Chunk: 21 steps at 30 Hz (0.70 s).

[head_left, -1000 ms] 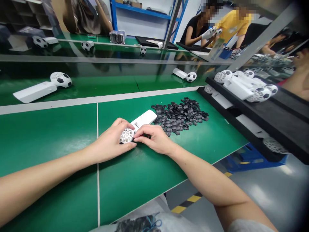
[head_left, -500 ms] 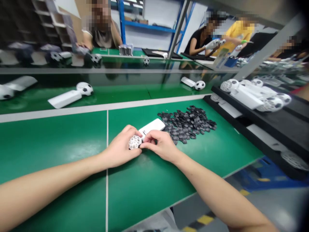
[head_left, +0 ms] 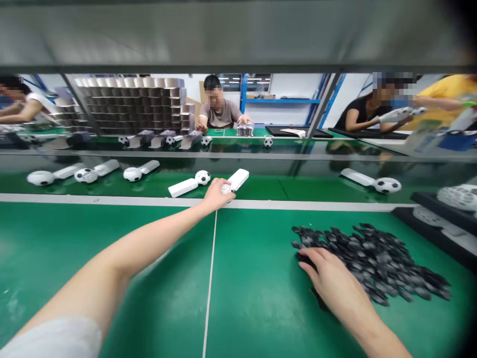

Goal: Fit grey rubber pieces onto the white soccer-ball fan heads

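Observation:
My left hand reaches out to the dark green strip beyond the table's pale edge. Its fingers are wrapped round the ball end of a white handheld device with an openwork football-patterned head and a flat white handle pointing away to the right. My right hand is at the near left side of a pile of small black pieces. Thumb and fingers are curled round a dark piece, partly hidden by them. Another black piece shows under the palm.
Several white devices with football heads lie along the strip, one just left of my left hand, another at right. Stacked black trays with white parts stand at right. A metal shelf crosses overhead. Co-workers sit opposite.
My hands have parted. The left has carried the white device forward from the table to the strip; the right has moved right to the black pieces. The view has swung left and up.

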{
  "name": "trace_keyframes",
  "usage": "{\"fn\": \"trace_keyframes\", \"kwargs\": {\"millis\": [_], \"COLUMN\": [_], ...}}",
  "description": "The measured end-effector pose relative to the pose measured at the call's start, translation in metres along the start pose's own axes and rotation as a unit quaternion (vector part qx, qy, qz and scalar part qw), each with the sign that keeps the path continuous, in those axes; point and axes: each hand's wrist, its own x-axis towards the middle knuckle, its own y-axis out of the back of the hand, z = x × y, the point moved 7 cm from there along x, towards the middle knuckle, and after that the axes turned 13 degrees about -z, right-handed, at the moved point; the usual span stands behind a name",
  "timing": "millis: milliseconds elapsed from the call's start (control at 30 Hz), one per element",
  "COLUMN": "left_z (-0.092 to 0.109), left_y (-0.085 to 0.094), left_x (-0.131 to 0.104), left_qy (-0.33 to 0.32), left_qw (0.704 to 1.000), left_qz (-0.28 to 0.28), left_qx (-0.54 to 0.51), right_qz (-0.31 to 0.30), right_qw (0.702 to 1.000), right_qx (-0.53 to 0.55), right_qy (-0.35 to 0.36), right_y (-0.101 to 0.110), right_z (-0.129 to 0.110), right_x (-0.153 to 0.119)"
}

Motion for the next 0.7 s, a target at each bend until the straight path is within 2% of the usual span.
{"fn": "trace_keyframes", "kwargs": {"millis": [133,233,300,367,433,500,567,633,700], "left_z": [-0.023,-0.027,-0.025,-0.027,-0.041,-0.065,-0.095,-0.126,-0.154], "left_y": [-0.013,-0.022,-0.016,0.009,0.05,0.099,0.142,0.171,0.187], "left_x": [0.031,0.034,0.031,0.026,0.022,0.016,0.009,-0.001,-0.012], "left_qy": [0.011,0.002,-0.019,-0.025,0.001,0.052,0.111,0.166,0.205], "left_qw": [0.999,0.997,0.995,0.991,0.985,0.976,0.966,0.957,0.95], "left_qz": [0.025,0.029,0.039,0.067,0.111,0.143,0.151,0.132,0.101], "left_qx": [0.042,0.068,0.088,0.11,0.134,0.158,0.18,0.197,0.211], "right_qz": [0.025,0.043,0.055,0.058,0.049,0.039,0.034,0.025,0.011], "right_qw": [1.0,0.998,0.997,0.997,0.997,0.997,0.996,0.995,0.994], "right_qx": [0.017,0.011,0.012,0.023,0.044,0.068,0.088,0.1,0.109], "right_qy": [0.007,0.033,0.052,0.051,0.039,0.02,-0.005,-0.013,0.005], "right_y": [0.0,0.002,0.005,0.006,0.005,0.003,0.001,0.0,0.001], "right_z": [0.009,0.014,0.015,0.016,0.017,0.016,0.016,0.013,0.007], "right_x": [0.001,0.003,0.003,0.002,0.001,0.0,-0.001,-0.001,0.001]}}
